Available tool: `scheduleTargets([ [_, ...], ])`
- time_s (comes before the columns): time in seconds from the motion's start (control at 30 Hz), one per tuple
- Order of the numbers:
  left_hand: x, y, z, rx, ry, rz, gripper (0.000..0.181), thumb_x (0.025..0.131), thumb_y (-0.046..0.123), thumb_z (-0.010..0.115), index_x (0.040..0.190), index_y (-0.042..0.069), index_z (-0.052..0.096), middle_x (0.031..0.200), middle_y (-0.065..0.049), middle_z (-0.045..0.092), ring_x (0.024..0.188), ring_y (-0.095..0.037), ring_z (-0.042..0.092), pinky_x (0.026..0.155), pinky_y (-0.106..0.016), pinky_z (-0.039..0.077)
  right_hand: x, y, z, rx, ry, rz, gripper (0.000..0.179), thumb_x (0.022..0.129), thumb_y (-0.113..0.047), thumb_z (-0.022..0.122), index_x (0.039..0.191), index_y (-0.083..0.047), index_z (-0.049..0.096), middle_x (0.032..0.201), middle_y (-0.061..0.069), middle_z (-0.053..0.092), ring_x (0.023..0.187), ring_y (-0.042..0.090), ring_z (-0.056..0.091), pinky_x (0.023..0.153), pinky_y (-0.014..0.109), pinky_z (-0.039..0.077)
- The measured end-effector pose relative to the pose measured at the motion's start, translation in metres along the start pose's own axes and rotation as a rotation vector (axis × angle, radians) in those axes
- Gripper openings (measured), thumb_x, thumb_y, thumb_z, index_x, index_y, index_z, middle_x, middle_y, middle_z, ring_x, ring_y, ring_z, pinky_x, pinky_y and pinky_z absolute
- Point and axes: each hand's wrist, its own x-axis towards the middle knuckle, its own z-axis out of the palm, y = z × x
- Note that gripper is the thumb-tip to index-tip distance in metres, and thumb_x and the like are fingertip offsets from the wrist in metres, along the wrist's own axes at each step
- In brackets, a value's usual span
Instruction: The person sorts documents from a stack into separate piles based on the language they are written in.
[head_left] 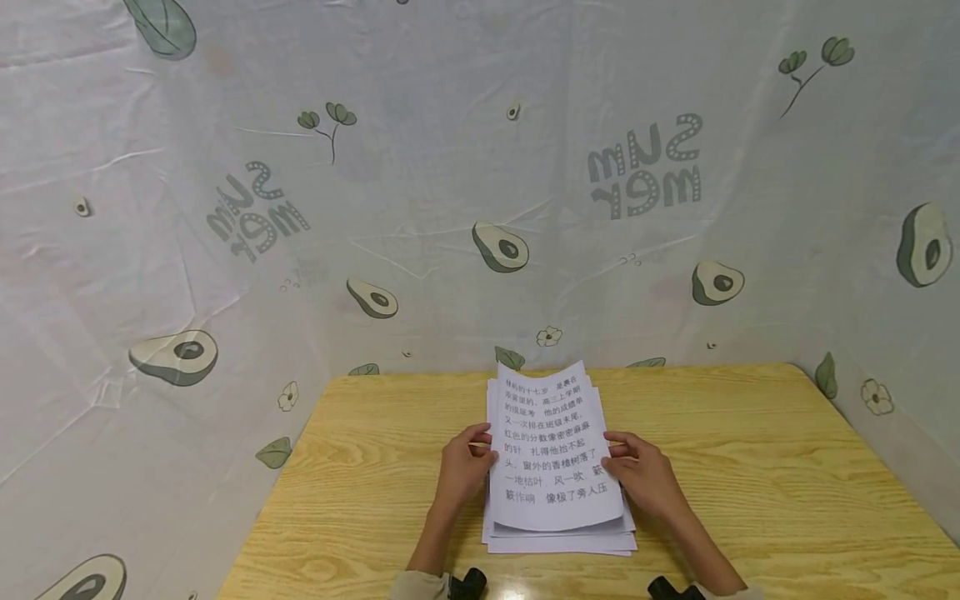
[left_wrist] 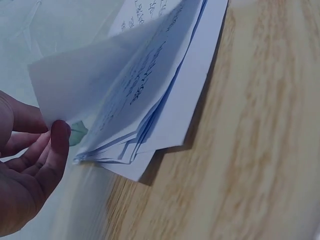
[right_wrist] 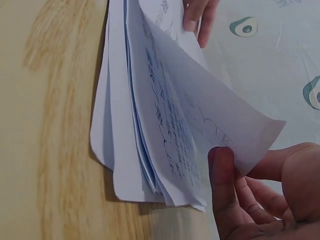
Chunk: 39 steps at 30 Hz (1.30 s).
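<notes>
A printed sheet of paper (head_left: pixel 555 450) with lines of Chinese characters is raised above a loose stack of paper (head_left: pixel 558 546). My left hand (head_left: pixel 467 468) pinches its left edge between thumb and fingers. On the opposite edge, my right hand (head_left: pixel 647 473) pinches the same sheet. In the left wrist view the lifted sheet (left_wrist: pixel 80 82) curves up from the stack, held at its edge by the left hand (left_wrist: pixel 32 165). The right wrist view has the right hand (right_wrist: pixel 260 195) gripping the other edge, with written pages (right_wrist: pixel 160 130) beneath. The stack's sheets are unevenly aligned.
The stack lies on a wooden table (head_left: pixel 360 467) with light wood grain. Behind the table hangs a pale curtain (head_left: pixel 450 167) printed with avocados, leaves and mirrored lettering. Dark straps with devices (head_left: pixel 468 583) sit on both wrists.
</notes>
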Motion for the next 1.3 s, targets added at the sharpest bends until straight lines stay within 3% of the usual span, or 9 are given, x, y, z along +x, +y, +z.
scheduleTargets([
  [0.2, 0.003, -0.002, -0.006, -0.023, -0.009, -0.002, 0.047, 0.088, -0.011, 0.077, 0.134, -0.004, 0.07, 0.109, -0.016, 0.074, 0.09, -0.02, 0.072, 0.076, -0.027, 0.062, 0.0, -0.001, -0.005, 0.003, 0.01, 0.024, 0.049, 0.101, -0.008, 0.071, 0.146, 0.006, 0.059, 0.124, 0.026, 0.07, 0.11, 0.035, 0.076, 0.074, 0.021, 0.057],
  [0.63, 0.003, -0.002, -0.016, -0.037, -0.016, -0.017, 0.046, 0.088, -0.011, 0.076, 0.133, -0.002, 0.072, 0.108, -0.016, 0.073, 0.089, -0.018, 0.071, 0.074, -0.024, 0.06, -0.004, -0.004, -0.003, 0.035, -0.013, 0.063, 0.05, 0.099, -0.007, 0.071, 0.146, 0.005, 0.059, 0.121, 0.023, 0.072, 0.099, 0.024, 0.074, 0.073, 0.024, 0.057],
  [0.9, -0.004, -0.014, -0.037, -0.02, -0.045, -0.027, 0.046, 0.089, -0.012, 0.074, 0.133, -0.004, 0.07, 0.106, -0.018, 0.071, 0.088, -0.019, 0.069, 0.075, -0.025, 0.059, -0.01, -0.009, 0.009, 0.148, -0.096, 0.098, 0.053, 0.096, 0.001, 0.069, 0.147, 0.011, 0.055, 0.124, 0.028, 0.069, 0.099, 0.023, 0.072, 0.078, 0.031, 0.063],
  [1.3, -0.01, -0.028, -0.078, 0.04, -0.03, -0.049, 0.044, 0.092, -0.009, 0.072, 0.135, -0.004, 0.069, 0.108, -0.018, 0.071, 0.089, -0.021, 0.069, 0.074, -0.025, 0.059, -0.012, -0.027, 0.044, 0.208, -0.113, 0.074, 0.053, 0.093, 0.001, 0.073, 0.144, 0.009, 0.059, 0.118, 0.022, 0.072, 0.096, 0.023, 0.074, 0.077, 0.034, 0.066],
])
